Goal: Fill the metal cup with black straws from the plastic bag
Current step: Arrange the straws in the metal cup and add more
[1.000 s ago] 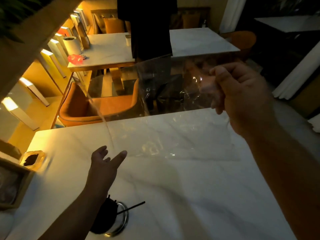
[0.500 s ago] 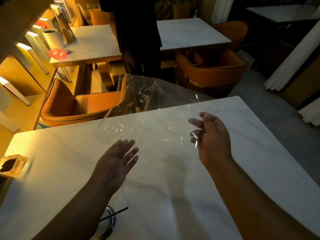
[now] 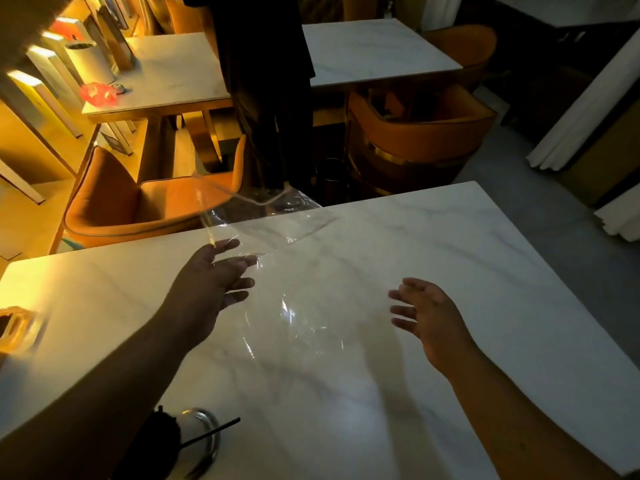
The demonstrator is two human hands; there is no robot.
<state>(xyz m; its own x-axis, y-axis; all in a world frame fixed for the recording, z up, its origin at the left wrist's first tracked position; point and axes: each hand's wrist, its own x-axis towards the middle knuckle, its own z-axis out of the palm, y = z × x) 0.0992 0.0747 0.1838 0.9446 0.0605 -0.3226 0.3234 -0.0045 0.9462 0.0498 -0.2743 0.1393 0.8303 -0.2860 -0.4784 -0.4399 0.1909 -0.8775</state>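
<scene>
An empty clear plastic bag (image 3: 277,258) lies spread over the far middle of the white marble table (image 3: 467,271), its far end hanging past the edge. My left hand (image 3: 218,275) is open, fingertips touching the bag's left edge. To the right of the bag, my right hand (image 3: 429,317) hovers open and holds nothing. At the bottom left stands the metal cup (image 3: 204,434), partly hidden by my left forearm. A bundle of black straws (image 3: 159,441) fills it, and one straw (image 3: 211,433) sticks out across the rim.
A glass dish (image 3: 17,327) with dark contents sits at the table's left edge. Orange chairs (image 3: 138,202) stand beyond the far edge. A dark-clothed person (image 3: 266,81) stands between two further marble tables.
My right hand has let go of the bag and dropped to the table's right side. The bag has sunk flat onto the table. My left hand has reached forward to its edge.
</scene>
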